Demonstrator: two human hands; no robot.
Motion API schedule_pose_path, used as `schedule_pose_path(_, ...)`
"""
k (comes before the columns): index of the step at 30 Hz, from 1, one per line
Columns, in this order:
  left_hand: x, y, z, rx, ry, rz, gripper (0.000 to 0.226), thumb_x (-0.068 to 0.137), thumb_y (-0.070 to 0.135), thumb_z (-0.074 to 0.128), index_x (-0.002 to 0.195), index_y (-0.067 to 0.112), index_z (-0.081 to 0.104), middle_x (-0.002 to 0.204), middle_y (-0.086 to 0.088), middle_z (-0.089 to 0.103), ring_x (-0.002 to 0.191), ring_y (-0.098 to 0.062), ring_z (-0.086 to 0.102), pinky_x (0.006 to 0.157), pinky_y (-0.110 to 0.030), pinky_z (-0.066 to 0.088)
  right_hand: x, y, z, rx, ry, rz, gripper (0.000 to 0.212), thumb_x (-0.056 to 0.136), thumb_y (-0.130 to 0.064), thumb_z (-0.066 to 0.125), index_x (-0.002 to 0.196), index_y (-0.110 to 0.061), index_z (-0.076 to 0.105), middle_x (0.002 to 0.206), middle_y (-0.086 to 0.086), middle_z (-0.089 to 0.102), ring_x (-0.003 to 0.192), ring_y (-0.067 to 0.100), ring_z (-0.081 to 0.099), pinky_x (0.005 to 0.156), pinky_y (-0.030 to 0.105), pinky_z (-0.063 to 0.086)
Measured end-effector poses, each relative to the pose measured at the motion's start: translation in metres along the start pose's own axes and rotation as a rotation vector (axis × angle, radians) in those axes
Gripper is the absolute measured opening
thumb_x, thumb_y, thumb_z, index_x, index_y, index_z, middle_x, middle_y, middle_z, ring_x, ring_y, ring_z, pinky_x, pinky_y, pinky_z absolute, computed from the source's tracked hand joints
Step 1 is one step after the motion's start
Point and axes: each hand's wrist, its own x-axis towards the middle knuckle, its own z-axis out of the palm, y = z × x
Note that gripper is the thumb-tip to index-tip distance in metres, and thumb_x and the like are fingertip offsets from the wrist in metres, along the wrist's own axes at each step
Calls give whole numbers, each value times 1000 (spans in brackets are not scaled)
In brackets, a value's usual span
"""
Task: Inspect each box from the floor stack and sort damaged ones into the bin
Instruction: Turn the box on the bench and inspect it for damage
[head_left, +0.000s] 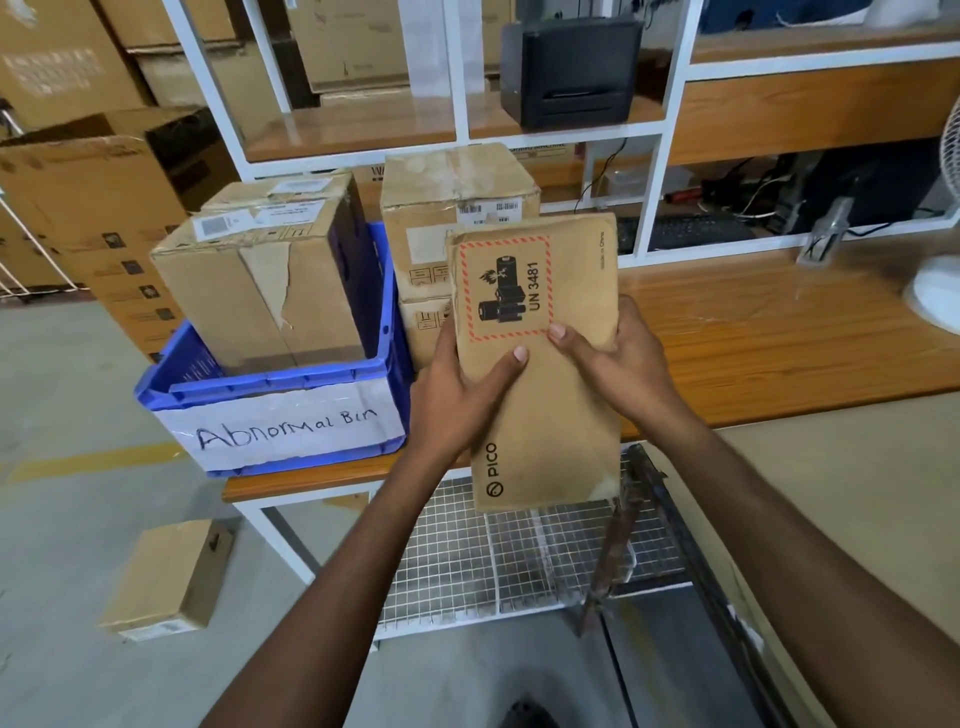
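both hands clamped on a flat PICO box (540, 364) mid-frame, left hand (460, 379) and right hand (618, 358) gripping its sides, held up over the bench (779, 332) edge, blue Abnormal Bin (280, 415) at left with a torn carton (260, 280) inside, another small box (166, 577) on the floor lower left

Held box (540, 415): brown card, black print, red-hatched border on its label (506, 288). Bin (270, 382): blue; white paper strip (285, 423), black handwriting. Worktop (779, 338): orange wood grain. Shelf (519, 561) below: white wire grid.
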Motion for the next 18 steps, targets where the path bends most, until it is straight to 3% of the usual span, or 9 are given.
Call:
schedule_pose_path(3,7,4,-2,26,-3,-18,73,87,73,68,149,47,41,110,38,63,112,-6,64,100,-37,52,-1,2,2,13,-8,3,63,88,-61,75,137,-30,50,111,-21,66,105,8,68,92,39,58)
schedule_pose_path(6,-1,-10,-5,-12,-97,-75,79,81,82,67,148,53,38,128,29,66,118,-8,66,105,-46,53,-13,18,-1,82,-145,69,69,85,-62,76,140,-37,42,123,-17,67,113,11,68,96,44,58)
schedule_pose_path(9,-18,-14,2,-80,-101,-112,82,83,70,75,151,46,36,119,34,61,110,1,62,103,-41,53,-24,27,3,46,-114,80,79,80,-75,72,141,-33,44,123,-14,68,113,18,69,97,48,58)
schedule_pose_path(13,-15,-2,1,-112,-14,-133,79,76,75,75,139,46,39,126,26,64,118,-7,65,105,-48,53,-18,17,-4,40,-62,52,65,79,-78,71,127,-42,46,120,-16,70,110,15,69,97,48,57)
schedule_pose_path(18,-12,-3,-1,51,-17,-92,78,81,68,73,148,42,43,132,19,66,123,-16,64,103,-44,52,-16,21,3,-9,-61,97,59,82,-63,78,127,-34,53,113,-16,70,107,15,70,93,43,58)
